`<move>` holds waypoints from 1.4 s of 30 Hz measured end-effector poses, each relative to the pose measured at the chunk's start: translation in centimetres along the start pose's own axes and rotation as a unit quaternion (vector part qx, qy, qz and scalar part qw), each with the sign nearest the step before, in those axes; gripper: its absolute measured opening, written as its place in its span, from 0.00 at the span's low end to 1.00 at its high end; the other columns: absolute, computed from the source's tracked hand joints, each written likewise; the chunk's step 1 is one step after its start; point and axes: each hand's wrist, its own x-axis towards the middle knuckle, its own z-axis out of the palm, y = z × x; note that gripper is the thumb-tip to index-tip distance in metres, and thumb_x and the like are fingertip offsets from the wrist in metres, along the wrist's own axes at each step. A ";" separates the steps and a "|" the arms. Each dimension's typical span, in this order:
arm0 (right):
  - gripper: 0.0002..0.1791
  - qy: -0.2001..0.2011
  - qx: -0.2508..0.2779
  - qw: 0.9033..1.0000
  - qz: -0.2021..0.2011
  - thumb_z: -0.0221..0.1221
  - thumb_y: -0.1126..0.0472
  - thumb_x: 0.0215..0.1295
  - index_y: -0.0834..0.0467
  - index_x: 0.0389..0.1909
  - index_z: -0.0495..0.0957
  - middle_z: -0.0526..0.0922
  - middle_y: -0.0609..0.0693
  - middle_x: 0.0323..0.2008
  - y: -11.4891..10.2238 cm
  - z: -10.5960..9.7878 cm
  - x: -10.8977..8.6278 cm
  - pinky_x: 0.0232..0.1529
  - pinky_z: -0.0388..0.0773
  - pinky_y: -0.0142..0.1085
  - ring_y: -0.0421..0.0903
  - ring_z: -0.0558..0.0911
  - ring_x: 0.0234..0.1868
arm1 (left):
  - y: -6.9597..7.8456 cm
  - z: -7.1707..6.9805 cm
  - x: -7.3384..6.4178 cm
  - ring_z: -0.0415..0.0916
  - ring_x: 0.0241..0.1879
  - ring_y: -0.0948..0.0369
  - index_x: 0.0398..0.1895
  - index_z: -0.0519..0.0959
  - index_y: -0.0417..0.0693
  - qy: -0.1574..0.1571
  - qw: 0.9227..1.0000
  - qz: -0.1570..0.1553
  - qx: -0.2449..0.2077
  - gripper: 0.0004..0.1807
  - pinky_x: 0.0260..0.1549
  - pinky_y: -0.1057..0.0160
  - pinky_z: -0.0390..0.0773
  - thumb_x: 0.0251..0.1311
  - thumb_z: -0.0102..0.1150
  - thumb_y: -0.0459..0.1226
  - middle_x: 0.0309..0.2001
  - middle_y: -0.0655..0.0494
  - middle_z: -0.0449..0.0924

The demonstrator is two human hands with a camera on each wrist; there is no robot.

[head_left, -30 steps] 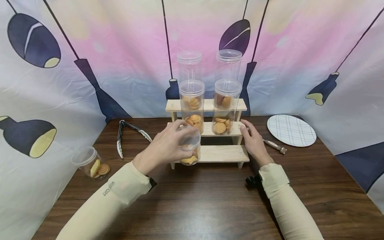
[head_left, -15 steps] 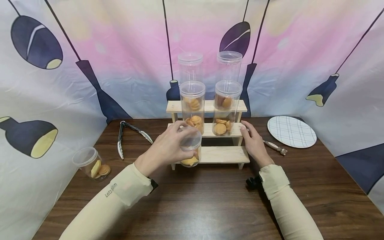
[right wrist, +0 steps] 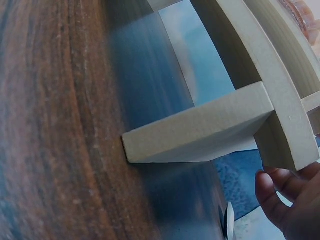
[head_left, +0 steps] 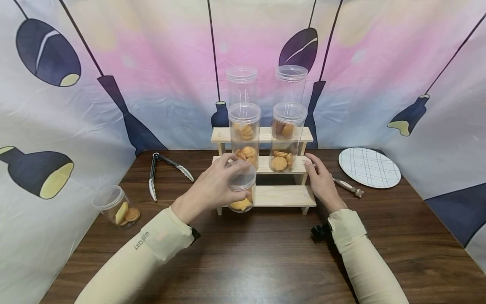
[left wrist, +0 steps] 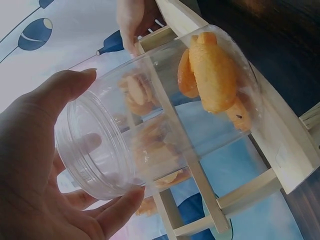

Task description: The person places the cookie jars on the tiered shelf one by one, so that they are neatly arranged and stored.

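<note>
In the head view my left hand [head_left: 212, 181] grips a clear lidded jar [head_left: 243, 192] of yellow cookies near its lid, fingers on one side and thumb on the other. This jar is at the left end of the lowest shelf of a three-step wooden stand [head_left: 282, 195]. The left wrist view shows the lid [left wrist: 95, 145] between thumb and fingers, with cookies [left wrist: 212, 75] at the jar's bottom. My right hand [head_left: 322, 181] holds the right end of the middle shelf; in the right wrist view its fingertips [right wrist: 267, 187] bend against the shelf end.
Cookie jars [head_left: 244, 139] [head_left: 282, 143] stand on the upper shelves. Another cookie jar [head_left: 115, 207] is on the table at left, near open tongs [head_left: 153, 177]. At right lie a checked plate [head_left: 369, 167] and a bear-ended handle [head_left: 347, 185], partly hidden by my hand.
The camera view shifts slightly. Both hands keep their places, the left on the jar and the right at the shelf end.
</note>
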 end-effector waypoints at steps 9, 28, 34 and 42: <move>0.34 -0.005 0.004 1.000 0.003 0.38 0.31 0.74 0.38 0.76 0.58 0.66 0.59 0.71 0.0 0.1 0.0 0.64 0.65 0.62 0.62 0.69 0.67 | -0.2 0.2 -0.3 0.73 0.52 0.51 0.57 0.80 0.63 0.011 1.000 0.003 -0.011 0.29 0.38 0.54 0.82 0.50 0.74 0.54 0.60 0.50 0.68; 0.33 -0.001 -0.001 1.000 0.000 0.39 0.32 0.74 0.38 0.76 0.59 0.69 0.60 0.69 0.2 0.1 -0.1 0.62 0.66 0.61 0.61 0.72 0.64 | -0.1 0.5 -0.6 0.74 0.52 0.50 0.62 0.77 0.60 0.032 0.999 -0.001 -0.014 0.37 0.38 0.52 0.83 0.48 0.74 0.59 0.62 0.47 0.68; 0.33 -0.003 -0.001 1.000 0.001 0.39 0.32 0.74 0.38 0.76 0.58 0.69 0.60 0.68 0.3 0.1 -0.1 0.62 0.66 0.61 0.61 0.72 0.63 | -0.3 -0.2 -1.2 0.73 0.55 0.50 0.72 0.67 0.61 0.024 0.999 -0.024 -0.009 0.52 0.44 0.50 0.81 0.42 0.73 0.65 0.65 0.47 0.65; 0.34 -0.001 -0.002 1.000 -0.002 0.39 0.32 0.74 0.39 0.76 0.58 0.73 0.61 0.63 0.0 0.0 -0.1 0.58 0.68 0.59 0.60 0.75 0.58 | -2.6 -3.0 -3.3 0.69 0.61 0.46 0.77 0.59 0.63 -0.004 0.998 -0.061 0.015 0.58 0.52 0.42 0.77 0.40 0.71 0.69 0.71 0.47 0.59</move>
